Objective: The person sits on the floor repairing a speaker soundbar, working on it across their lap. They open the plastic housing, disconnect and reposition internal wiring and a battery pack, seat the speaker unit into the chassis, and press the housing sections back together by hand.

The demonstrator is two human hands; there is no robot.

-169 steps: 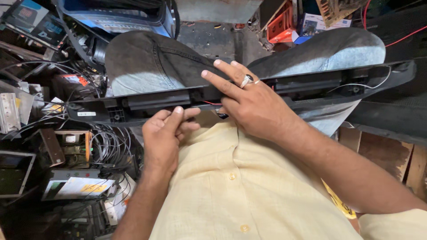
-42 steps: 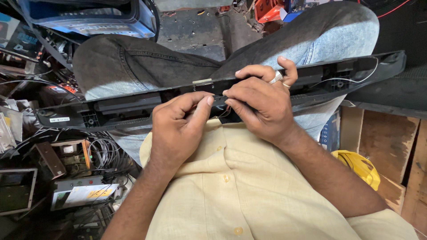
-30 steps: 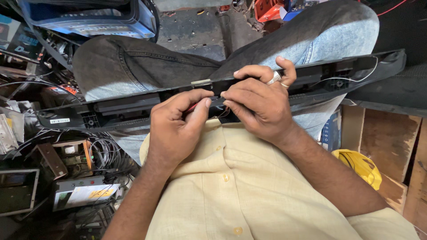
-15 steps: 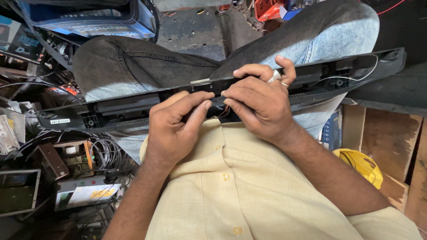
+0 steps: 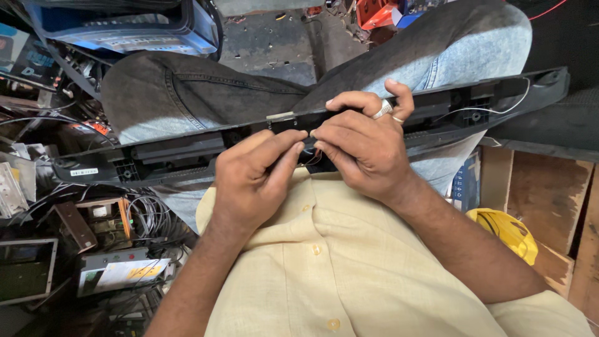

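Note:
A long black plastic bar housing [image 5: 162,153] lies across my lap, open side up, with a thin white wire [image 5: 493,111] running along its right end. My left hand [image 5: 256,178] rests on its near edge at the middle, fingertips pinching something small there. My right hand [image 5: 362,143], with a ring on one finger, curls over the bar right beside it, its fingertips meeting those of the left. Thin reddish wires [image 5: 310,159] show just under the fingertips. What the fingers pinch is hidden.
Circuit boards and coiled cables [image 5: 146,215] crowd the floor at the left, with a small screen unit [image 5: 25,268] and a printed box [image 5: 118,271]. A blue plastic crate [image 5: 131,28] stands behind my knee. Cardboard boxes [image 5: 536,200] and a yellow object [image 5: 505,231] sit at the right.
Since the earliest frame both hands have come together at the bar's middle. Over the last second they have hardly moved; only the fingertips shift slightly.

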